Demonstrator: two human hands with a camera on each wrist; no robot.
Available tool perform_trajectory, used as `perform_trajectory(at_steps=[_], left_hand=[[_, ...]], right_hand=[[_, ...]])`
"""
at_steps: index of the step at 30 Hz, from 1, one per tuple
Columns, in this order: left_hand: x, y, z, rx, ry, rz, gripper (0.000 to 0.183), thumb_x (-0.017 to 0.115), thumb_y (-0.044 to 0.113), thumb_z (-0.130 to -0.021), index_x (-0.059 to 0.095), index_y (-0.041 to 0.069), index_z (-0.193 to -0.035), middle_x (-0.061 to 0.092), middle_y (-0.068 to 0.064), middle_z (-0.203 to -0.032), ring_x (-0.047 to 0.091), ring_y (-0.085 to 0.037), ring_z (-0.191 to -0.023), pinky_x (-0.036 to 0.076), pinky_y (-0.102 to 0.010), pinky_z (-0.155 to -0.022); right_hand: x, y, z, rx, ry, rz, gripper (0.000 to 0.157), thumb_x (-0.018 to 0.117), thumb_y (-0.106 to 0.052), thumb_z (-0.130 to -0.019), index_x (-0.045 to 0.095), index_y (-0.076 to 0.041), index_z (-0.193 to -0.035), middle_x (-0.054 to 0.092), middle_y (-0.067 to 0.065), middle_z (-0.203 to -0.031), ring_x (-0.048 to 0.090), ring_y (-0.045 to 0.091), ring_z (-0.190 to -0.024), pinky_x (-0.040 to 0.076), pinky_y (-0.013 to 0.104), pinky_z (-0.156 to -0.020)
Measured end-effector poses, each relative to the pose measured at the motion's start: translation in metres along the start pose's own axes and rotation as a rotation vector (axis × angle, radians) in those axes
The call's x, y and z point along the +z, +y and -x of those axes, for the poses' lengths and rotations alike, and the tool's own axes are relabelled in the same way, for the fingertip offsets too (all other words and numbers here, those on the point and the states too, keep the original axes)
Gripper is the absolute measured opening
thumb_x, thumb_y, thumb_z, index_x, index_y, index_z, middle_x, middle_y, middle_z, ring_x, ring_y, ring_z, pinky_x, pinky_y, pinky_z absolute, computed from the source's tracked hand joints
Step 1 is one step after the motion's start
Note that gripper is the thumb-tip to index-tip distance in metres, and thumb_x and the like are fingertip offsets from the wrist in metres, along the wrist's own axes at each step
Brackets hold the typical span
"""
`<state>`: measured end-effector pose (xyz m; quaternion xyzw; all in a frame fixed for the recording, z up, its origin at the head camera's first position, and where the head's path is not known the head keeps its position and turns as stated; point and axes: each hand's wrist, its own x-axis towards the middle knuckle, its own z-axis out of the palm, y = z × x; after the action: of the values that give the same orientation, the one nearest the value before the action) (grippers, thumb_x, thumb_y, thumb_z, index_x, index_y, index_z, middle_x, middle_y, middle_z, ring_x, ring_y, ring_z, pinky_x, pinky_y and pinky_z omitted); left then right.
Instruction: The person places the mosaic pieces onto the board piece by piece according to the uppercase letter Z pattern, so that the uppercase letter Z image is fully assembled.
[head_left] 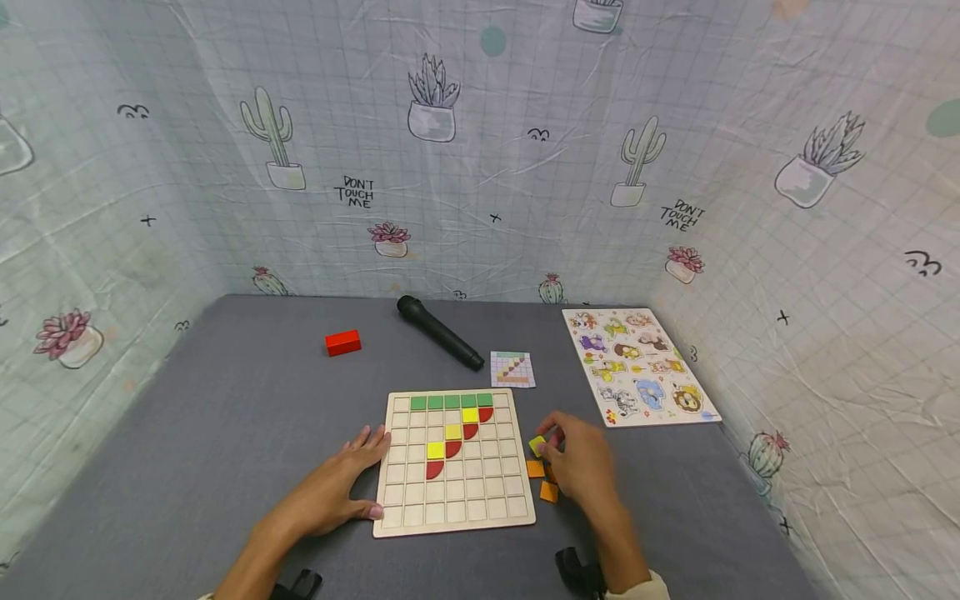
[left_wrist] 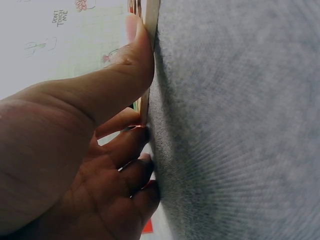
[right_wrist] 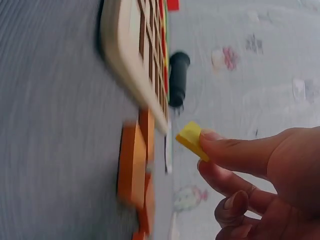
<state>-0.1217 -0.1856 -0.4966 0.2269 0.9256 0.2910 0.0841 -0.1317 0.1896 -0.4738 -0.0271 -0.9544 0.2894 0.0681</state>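
A wooden grid board [head_left: 457, 512] lies on the grey table. Along its top row run several green squares [head_left: 452, 402]; below, yellow squares [head_left: 453, 432] and red quarter-round tiles [head_left: 435, 469] step down diagonally leftward. My left hand [head_left: 337, 487] rests against the board's left edge, fingers extended and thumb touching the near corner. Just off the board's right side, my right hand [head_left: 583, 457] pinches a yellow square tile [right_wrist: 191, 134] between thumb and index finger, above the table. Several orange tiles [head_left: 549, 492] lie beneath that hand, some partly hidden by it.
A small pattern card [head_left: 512, 369] lies behind the board, beside a black microphone [head_left: 441, 332]. Further left sits a red block [head_left: 342, 342]. An animal picture board [head_left: 637, 367] lies at the right. Patterned cloth [head_left: 480, 167] surrounds the table's back and sides.
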Motion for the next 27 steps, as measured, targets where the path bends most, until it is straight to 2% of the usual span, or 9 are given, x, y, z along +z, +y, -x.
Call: perform_trajectory(at_steps=[12,21,27], left_hand=[[0.000,0.000,-0.001,-0.016,-0.006,-0.002,0.105,0.093,0.028,-0.078,0.038,0.001,-0.163,0.032,-0.018,-0.173,0.022,-0.046,-0.163,0.023,-0.064,-0.130],[-0.001,0.000,0.000,-0.002,-0.001,-0.001,0.104,0.092,0.031,-0.078,0.040,0.001,-0.163,0.033,-0.019,-0.172,0.024,-0.047,-0.162,0.024,-0.064,-0.129],[-0.001,-0.001,0.000,0.013,-0.004,0.006,0.104,0.092,0.032,-0.078,0.040,0.001,-0.162,0.033,-0.020,-0.172,0.024,-0.047,-0.162,0.024,-0.064,-0.129]], right_hand=[[0.030,-0.045,0.000,-0.182,-0.109,-0.035,0.020,0.088,-0.021,-0.087,0.069,-0.024,-0.092,0.059,-0.012,-0.072,0.050,0.008,-0.064,0.039,0.025,-0.056],[0.054,-0.074,-0.002,-0.266,-0.309,-0.179,0.019,0.088,-0.019,-0.087,0.070,-0.020,-0.091,0.063,-0.009,-0.074,0.055,0.007,-0.067,0.044,0.025,-0.060],[0.071,-0.089,-0.007,-0.283,-0.331,-0.139,0.022,0.090,-0.018,-0.086,0.068,-0.019,-0.087,0.058,-0.011,-0.068,0.052,0.005,-0.060,0.041,0.024,-0.055]])
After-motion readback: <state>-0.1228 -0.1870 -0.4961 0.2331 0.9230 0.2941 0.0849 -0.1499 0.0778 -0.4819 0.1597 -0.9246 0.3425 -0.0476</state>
